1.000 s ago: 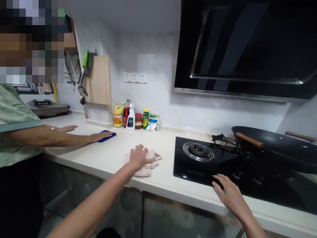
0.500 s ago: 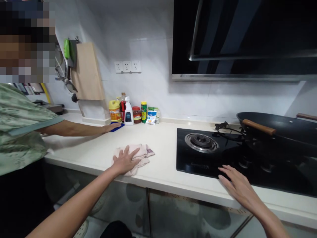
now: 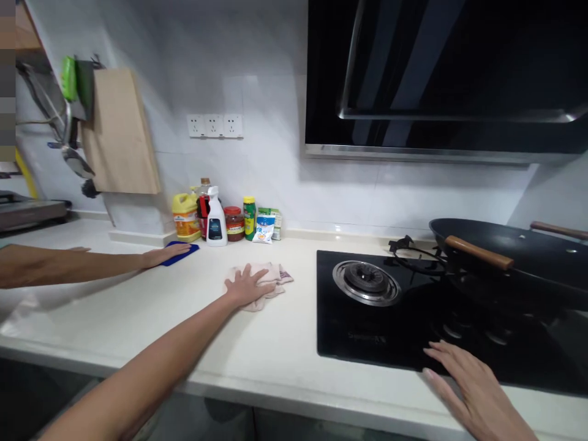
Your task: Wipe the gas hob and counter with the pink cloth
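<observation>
My left hand [image 3: 245,286] lies flat with spread fingers on a crumpled pale pink cloth [image 3: 274,278], pressing it to the white countertop [image 3: 184,312]. Part of the cloth is hidden under the palm. My right hand [image 3: 473,386] hovers or rests at the front edge of the black gas stove [image 3: 349,331]; its fingers are stretched out and hold nothing. Whether its fingertips touch the glass I cannot tell. At the left, another person's hand [image 3: 165,253] lies on a dark blue cloth [image 3: 184,252].
Along the wall stand a yellow jug [image 3: 186,217], a white spray bottle [image 3: 215,220], a red-lidded jar [image 3: 234,225], a green container [image 3: 249,219] and a small packet [image 3: 264,228]. A wok [image 3: 487,229] sits on the stove's right side, under a black range hood [image 3: 436,79].
My left hand and the pink cloth have moved away from the counter's front edge. The other person's hand has slid left with the blue cloth, away from the bottles. The view has shifted.
</observation>
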`<state>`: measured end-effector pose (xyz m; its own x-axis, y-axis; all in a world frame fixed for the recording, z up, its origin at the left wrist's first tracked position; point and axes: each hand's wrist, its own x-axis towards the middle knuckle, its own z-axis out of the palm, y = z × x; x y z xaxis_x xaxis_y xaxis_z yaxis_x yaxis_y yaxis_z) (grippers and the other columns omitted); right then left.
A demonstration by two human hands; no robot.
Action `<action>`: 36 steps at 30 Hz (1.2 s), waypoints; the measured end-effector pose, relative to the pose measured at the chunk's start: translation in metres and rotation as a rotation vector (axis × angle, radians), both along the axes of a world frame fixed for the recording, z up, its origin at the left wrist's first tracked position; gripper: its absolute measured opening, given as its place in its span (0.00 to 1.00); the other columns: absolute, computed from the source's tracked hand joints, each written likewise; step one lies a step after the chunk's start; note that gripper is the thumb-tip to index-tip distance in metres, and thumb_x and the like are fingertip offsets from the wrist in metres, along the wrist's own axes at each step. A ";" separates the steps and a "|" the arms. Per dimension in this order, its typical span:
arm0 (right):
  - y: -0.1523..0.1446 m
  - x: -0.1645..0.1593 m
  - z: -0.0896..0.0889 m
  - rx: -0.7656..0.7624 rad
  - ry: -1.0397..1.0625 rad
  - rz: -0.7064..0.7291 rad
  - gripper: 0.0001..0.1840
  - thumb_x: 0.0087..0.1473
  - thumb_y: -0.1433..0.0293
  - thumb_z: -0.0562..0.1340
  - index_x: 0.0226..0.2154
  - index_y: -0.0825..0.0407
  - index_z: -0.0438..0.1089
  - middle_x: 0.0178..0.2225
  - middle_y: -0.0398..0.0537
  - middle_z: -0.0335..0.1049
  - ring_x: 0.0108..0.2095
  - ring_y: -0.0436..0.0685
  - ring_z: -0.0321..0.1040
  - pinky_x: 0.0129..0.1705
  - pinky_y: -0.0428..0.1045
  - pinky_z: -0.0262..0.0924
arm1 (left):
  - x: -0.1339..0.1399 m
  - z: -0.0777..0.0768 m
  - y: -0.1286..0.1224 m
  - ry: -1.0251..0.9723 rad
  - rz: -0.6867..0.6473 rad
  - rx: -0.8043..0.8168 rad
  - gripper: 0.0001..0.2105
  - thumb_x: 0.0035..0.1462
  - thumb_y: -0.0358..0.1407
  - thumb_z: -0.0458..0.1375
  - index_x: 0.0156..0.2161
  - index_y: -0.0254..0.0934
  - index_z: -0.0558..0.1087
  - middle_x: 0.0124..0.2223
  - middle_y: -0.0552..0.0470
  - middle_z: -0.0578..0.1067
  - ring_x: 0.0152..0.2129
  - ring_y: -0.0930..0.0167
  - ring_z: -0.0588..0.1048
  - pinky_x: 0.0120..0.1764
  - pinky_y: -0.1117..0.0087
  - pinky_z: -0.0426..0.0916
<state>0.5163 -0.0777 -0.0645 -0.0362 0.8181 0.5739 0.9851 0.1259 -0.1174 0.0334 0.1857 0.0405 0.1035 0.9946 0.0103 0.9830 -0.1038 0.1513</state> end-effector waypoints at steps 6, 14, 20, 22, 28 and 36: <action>-0.001 -0.009 0.013 -0.003 -0.025 -0.024 0.22 0.58 0.49 0.60 0.50 0.40 0.72 0.55 0.49 0.72 0.56 0.68 0.67 0.55 0.64 0.64 | 0.053 -0.004 0.072 -0.004 0.002 0.102 0.40 0.53 0.70 0.42 0.68 0.60 0.56 0.74 0.45 0.47 0.66 0.39 0.49 0.58 0.35 0.48; 0.001 -0.004 0.020 0.012 -0.075 -0.017 0.19 0.55 0.50 0.63 0.49 0.35 0.71 0.52 0.48 0.74 0.50 0.69 0.73 0.45 0.63 0.70 | 0.137 -0.012 0.153 -0.063 -0.052 0.126 0.37 0.56 0.68 0.41 0.67 0.59 0.58 0.74 0.43 0.47 0.65 0.36 0.48 0.57 0.31 0.45; -0.002 -0.010 0.021 -0.015 -0.006 -0.063 0.19 0.58 0.51 0.61 0.49 0.38 0.70 0.54 0.49 0.72 0.53 0.68 0.70 0.49 0.63 0.67 | 0.175 -0.013 0.150 -0.057 -0.140 0.124 0.28 0.65 0.54 0.40 0.66 0.53 0.60 0.74 0.43 0.47 0.65 0.40 0.51 0.57 0.34 0.47; -0.003 -0.014 0.024 -0.046 0.025 -0.072 0.19 0.59 0.52 0.60 0.49 0.39 0.70 0.55 0.50 0.71 0.55 0.67 0.68 0.53 0.63 0.64 | 0.176 -0.012 0.135 -0.051 -0.172 0.119 0.27 0.66 0.50 0.40 0.66 0.49 0.61 0.74 0.43 0.46 0.65 0.42 0.52 0.58 0.35 0.48; -0.006 -0.026 0.035 -0.083 0.070 -0.090 0.19 0.61 0.51 0.56 0.48 0.41 0.70 0.54 0.51 0.70 0.56 0.67 0.66 0.54 0.63 0.61 | 0.158 -0.014 0.064 -0.014 -0.248 0.108 0.24 0.67 0.48 0.42 0.64 0.46 0.61 0.74 0.45 0.46 0.66 0.48 0.53 0.59 0.40 0.52; -0.007 -0.030 0.037 -0.056 0.067 -0.075 0.20 0.63 0.52 0.54 0.48 0.45 0.70 0.53 0.51 0.71 0.56 0.65 0.65 0.54 0.60 0.58 | 0.117 -0.015 -0.067 0.017 -0.342 0.111 0.30 0.65 0.58 0.42 0.63 0.43 0.63 0.74 0.42 0.46 0.68 0.50 0.52 0.62 0.44 0.51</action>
